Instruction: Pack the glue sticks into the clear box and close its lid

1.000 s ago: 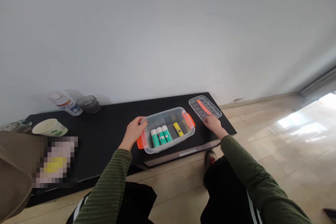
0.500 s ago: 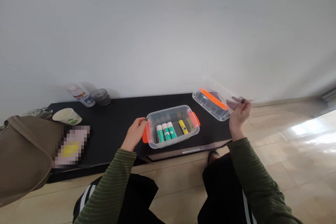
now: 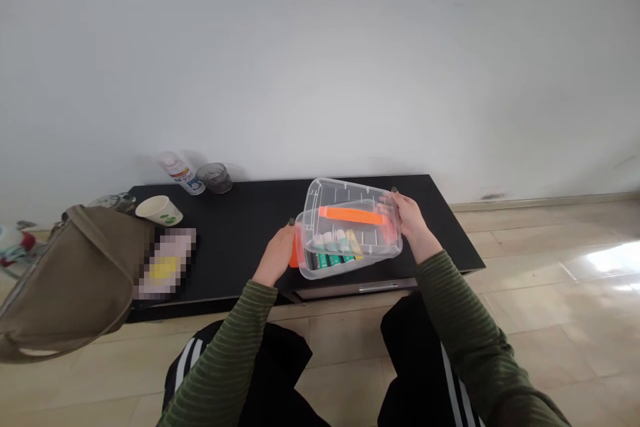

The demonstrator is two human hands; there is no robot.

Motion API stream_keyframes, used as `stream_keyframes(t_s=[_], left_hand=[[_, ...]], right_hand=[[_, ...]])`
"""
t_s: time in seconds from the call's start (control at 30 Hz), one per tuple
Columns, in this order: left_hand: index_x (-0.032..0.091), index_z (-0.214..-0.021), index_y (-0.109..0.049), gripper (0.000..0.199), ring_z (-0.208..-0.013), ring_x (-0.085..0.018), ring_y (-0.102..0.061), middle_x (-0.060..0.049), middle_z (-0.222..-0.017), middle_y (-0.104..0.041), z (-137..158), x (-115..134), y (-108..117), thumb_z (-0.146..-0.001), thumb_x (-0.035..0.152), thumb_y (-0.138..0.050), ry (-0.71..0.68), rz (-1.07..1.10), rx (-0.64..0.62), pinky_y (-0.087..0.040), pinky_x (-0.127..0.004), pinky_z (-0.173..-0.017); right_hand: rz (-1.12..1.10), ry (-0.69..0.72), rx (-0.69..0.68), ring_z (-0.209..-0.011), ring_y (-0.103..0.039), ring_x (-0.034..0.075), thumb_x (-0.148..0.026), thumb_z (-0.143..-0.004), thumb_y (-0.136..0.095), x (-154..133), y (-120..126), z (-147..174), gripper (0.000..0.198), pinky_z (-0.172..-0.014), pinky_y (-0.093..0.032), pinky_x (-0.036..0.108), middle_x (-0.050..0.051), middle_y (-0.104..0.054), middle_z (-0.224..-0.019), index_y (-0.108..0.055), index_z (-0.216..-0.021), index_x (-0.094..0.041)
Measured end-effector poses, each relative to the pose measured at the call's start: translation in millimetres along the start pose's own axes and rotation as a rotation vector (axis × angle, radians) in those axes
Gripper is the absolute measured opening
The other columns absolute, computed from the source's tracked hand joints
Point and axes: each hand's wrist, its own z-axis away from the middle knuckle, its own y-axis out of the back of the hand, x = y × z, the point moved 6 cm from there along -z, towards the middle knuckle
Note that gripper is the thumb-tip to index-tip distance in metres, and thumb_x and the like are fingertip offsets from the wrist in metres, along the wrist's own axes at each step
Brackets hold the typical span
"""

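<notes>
Brown soft bag [image 3: 85,280]: it hangs at my far left, in front of the end of the long black table [image 3: 255,207].
White paper cup with green leaf print [image 3: 159,211]: it is tilted, near the bag; I read no word on it.
White spray can [image 3: 184,175]: it has a printed label, but the letters are too blurred for me to read.
Dark clear glass [image 3: 215,178]: it stands just beside the can.
My left hand [image 3: 276,255]: it is at the left end of the box, by the orange latch; my thumb is near the rim, but I cannot tell how firmly the fingers close.
Clear plastic rectangular box with orange latches [image 3: 340,271]: it is on the table, between my hands, its long axis going left to right.
Green sticks with white caps [image 3: 334,259]: they lie inside, a yellow stick [image 3: 353,245] to their right; the print is too small to read.
Clear plastic lid with orange handle [image 3: 345,197]: it is over the box, slightly turned against it, leaving the front-left part uncovered; whether it touches the rim, I cannot tell.
My right hand [image 3: 410,220]: nearer to the lid, it pinches the right end between thumb and fingers.
</notes>
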Motion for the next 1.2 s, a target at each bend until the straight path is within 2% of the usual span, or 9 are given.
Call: stream_keyframes(t_s=[0.1, 0.23, 0.33, 0.6, 0.8, 0.97, 1.03, 1.1, 1.2], left_hand=[[0.015, -0.099, -0.072, 0.060, -0.102, -0.029, -0.064, -0.013, -0.108, -0.072, 0.3, 0.0, -0.7, -0.088, 0.067, -0.044, 0.000, -0.010, -0.021, -0.045, -0.040, -0.094], [0.018, -0.105, -0.072, 0.055, -0.104, -0.028, -0.063, -0.011, -0.111, -0.072, 3.2, 4.1, -3.3, -0.087, 0.064, -0.050, -0.044, 0.004, -0.060, -0.046, -0.038, -0.094], [0.020, -0.113, -0.071, 0.052, -0.108, -0.027, -0.063, -0.010, -0.118, -0.070, 5.2, 6.4, -4.7, -0.087, 0.062, -0.053, -0.059, -0.035, -0.073, -0.046, -0.037, -0.095], [0.017, -0.112, -0.069, 0.058, -0.099, -0.026, -0.064, -0.010, -0.108, -0.072, 2.6, 0.0, -7.7, -0.083, 0.065, -0.056, 0.019, 0.068, -0.069, -0.048, -0.035, -0.085], [0.016, -0.117, -0.063, 0.064, -0.102, -0.026, -0.064, -0.012, -0.115, -0.068, 1.7, -8.2, -15.2, -0.080, 0.067, -0.060, 0.060, 0.206, -0.050, -0.049, -0.035, -0.088], [0.018, -0.135, -0.051, 0.072, -0.116, -0.024, -0.061, -0.014, -0.130, -0.061, 8.2, -17.7, -8.1, -0.079, 0.058, -0.070, 0.176, 0.306, 0.110, -0.048, -0.033, -0.094], [0.014, -0.131, -0.055, 0.070, -0.108, -0.025, -0.064, -0.015, -0.121, -0.066, 15.3, -18.5, -13.2, -0.078, 0.058, -0.071, 0.239, 0.390, 0.029, -0.051, -0.033, -0.088], [0.010, -0.125, -0.061, 0.067, -0.101, -0.027, -0.067, -0.016, -0.109, -0.070, 24.8, -14.1, -23.2, -0.078, 0.057, -0.072, 0.265, 0.481, -0.135, -0.053, -0.034, -0.083], [0.008, -0.122, -0.066, 0.063, -0.097, -0.028, -0.069, -0.017, -0.101, -0.073, 38.6, -5.7, -32.8, -0.078, 0.052, -0.074, 0.287, 0.575, -0.281, -0.055, -0.037, -0.083]], right_hand=[[0.129, 0.010, -0.051, -0.057, -0.067, 0.015, -0.038, -0.084, -0.075, 4.6, -9.3, -4.8, 0.025, -0.054, -0.060, 0.027, 0.007, -0.072, -0.074, -0.066, -0.079, -0.016], [0.373, 0.151, -0.098, -0.053, -0.059, 0.014, -0.056, -0.077, -0.075, 2.0, -13.3, -9.9, 0.039, -0.049, -0.052, 0.026, 0.003, -0.068, -0.067, -0.069, -0.080, -0.017], [0.580, 0.254, -0.102, -0.062, -0.061, 0.017, -0.064, -0.077, -0.068, 2.2, -13.3, -12.4, 0.047, -0.053, -0.049, 0.027, 0.005, -0.070, -0.073, -0.071, -0.083, -0.018], [0.917, 0.365, -0.089, -0.071, -0.058, 0.018, -0.056, -0.086, -0.053, 8.4, -18.7, -14.2, 0.042, -0.060, -0.038, 0.027, 0.004, -0.068, -0.077, -0.070, -0.079, -0.019], [0.981, 0.420, -0.039, -0.069, -0.055, 0.018, -0.055, -0.089, -0.049, 5.8, -19.8, -7.4, 0.042, -0.061, -0.036, 0.029, 0.003, -0.066, -0.072, -0.064, -0.072, -0.020], [0.815, 0.341, -0.033, -0.083, -0.062, 0.020, -0.058, -0.087, -0.052, 9.0, -3.5, -10.4, 0.041, -0.070, -0.044, 0.029, 0.005, -0.071, -0.094, -0.069, -0.087, -0.021], [0.753, 0.251, -0.035, -0.087, -0.063, 0.020, -0.057, -0.084, -0.056, 12.7, 9.0, -9.8, 0.039, -0.072, -0.047, 0.029, 0.006, -0.071, -0.099, -0.068, -0.092, -0.021], [0.711, 0.127, -0.051, -0.089, -0.064, 0.020, -0.054, -0.081, -0.062, 19.2, 21.2, -5.1, 0.038, -0.071, -0.049, 0.028, 0.007, -0.072, -0.102, -0.067, -0.097, -0.020], [0.678, -0.043, -0.158, -0.085, -0.066, 0.021, -0.047, -0.076, -0.072, 32.7, 29.4, 9.9, 0.038, -0.069, -0.052, 0.029, 0.007, -0.073, -0.097, -0.067, -0.101, -0.019]])
